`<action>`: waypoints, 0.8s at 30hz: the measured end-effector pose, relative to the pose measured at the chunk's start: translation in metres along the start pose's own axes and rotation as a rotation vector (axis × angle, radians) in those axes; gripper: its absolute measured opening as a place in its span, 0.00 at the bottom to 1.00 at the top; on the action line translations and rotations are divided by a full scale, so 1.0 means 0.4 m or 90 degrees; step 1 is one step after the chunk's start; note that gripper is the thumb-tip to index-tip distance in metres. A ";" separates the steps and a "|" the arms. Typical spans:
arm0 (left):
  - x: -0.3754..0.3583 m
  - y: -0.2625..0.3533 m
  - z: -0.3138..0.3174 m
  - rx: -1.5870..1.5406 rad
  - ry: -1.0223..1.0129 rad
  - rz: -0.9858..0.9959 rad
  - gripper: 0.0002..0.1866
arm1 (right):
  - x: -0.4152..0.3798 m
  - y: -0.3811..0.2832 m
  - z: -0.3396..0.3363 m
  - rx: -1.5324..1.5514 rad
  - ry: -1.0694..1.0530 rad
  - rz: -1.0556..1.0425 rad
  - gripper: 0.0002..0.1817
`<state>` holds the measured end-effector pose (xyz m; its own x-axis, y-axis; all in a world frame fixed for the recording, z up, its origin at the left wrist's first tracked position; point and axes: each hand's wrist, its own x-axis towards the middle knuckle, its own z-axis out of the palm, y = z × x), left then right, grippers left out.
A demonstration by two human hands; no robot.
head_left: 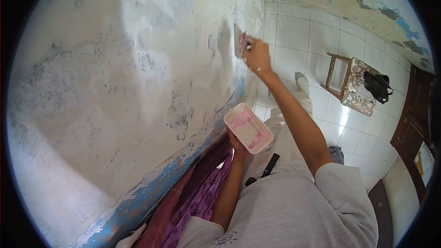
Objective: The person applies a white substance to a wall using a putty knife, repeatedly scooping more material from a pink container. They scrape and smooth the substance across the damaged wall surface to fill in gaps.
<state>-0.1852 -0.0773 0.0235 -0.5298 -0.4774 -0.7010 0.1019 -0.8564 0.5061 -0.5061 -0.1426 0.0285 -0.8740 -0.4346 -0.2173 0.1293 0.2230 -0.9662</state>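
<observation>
Fingers (pixel 251 50) of right hand (pixel 258 58) grip scraper (pixel 238 40) against wall (pixel 138 78).

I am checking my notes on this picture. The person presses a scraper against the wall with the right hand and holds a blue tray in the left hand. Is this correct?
Not quite: the tray is pink, not blue. The head view shows it held up in the left hand, while the right hand does press the scraper against the wall.

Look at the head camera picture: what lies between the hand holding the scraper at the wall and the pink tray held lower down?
In the head view, nothing sits between the right hand and the pink tray: only patchy plastered wall and white floor tiles behind.
</observation>
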 end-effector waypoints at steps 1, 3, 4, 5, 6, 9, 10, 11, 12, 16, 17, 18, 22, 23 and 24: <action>0.003 0.000 -0.005 -0.007 0.000 0.002 0.38 | -0.026 0.044 0.035 -0.039 -0.019 -0.042 0.15; 0.008 -0.006 -0.027 -0.021 0.001 0.004 0.38 | -0.095 0.037 0.150 0.095 -0.009 -0.099 0.09; 0.008 -0.008 -0.038 -0.028 0.005 0.000 0.38 | -0.123 -0.054 0.155 0.060 -0.060 -0.083 0.07; 0.005 -0.010 -0.049 -0.035 0.011 -0.004 0.39 | -0.145 -0.118 0.181 0.076 -0.025 -0.084 0.07; 0.005 -0.008 -0.054 -0.041 0.014 -0.008 0.39 | -0.159 -0.180 0.165 0.049 0.019 -0.160 0.07; -0.009 -0.003 -0.036 0.013 -0.008 0.033 0.39 | -0.183 -0.264 0.113 0.116 0.069 -0.389 0.10; -0.010 -0.004 -0.029 0.028 0.005 0.029 0.40 | -0.189 -0.256 0.117 0.158 0.097 -0.426 0.10; -0.010 -0.003 -0.022 0.043 0.018 0.026 0.40 | -0.196 -0.242 0.100 0.185 0.110 -0.396 0.10; -0.006 0.001 -0.018 0.059 0.029 0.023 0.40 | -0.201 -0.217 0.068 0.213 0.125 -0.366 0.10; 0.008 0.003 -0.050 0.030 0.016 0.008 0.41 | -0.183 -0.069 0.028 0.152 0.190 -0.083 0.11; 0.008 0.005 -0.048 0.028 0.016 0.006 0.41 | -0.179 -0.015 0.029 0.099 0.129 0.018 0.13; 0.008 0.007 -0.047 0.026 0.016 0.004 0.41 | -0.179 0.017 0.035 0.045 0.067 0.118 0.16; 0.009 -0.001 -0.068 -0.025 -0.005 -0.001 0.39 | -0.216 -0.056 0.141 0.140 0.036 -0.085 0.08; 0.010 -0.006 -0.083 -0.039 -0.014 -0.004 0.39 | -0.223 -0.114 0.145 0.107 0.070 -0.139 0.09; 0.013 -0.010 -0.090 -0.054 -0.026 -0.007 0.39 | -0.228 -0.152 0.135 0.134 0.077 -0.215 0.09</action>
<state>-0.1582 -0.0834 -0.0002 -0.5649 -0.4604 -0.6848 0.1661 -0.8763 0.4522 -0.4089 -0.1634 0.0995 -0.9308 -0.3447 0.1219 -0.0916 -0.1029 -0.9905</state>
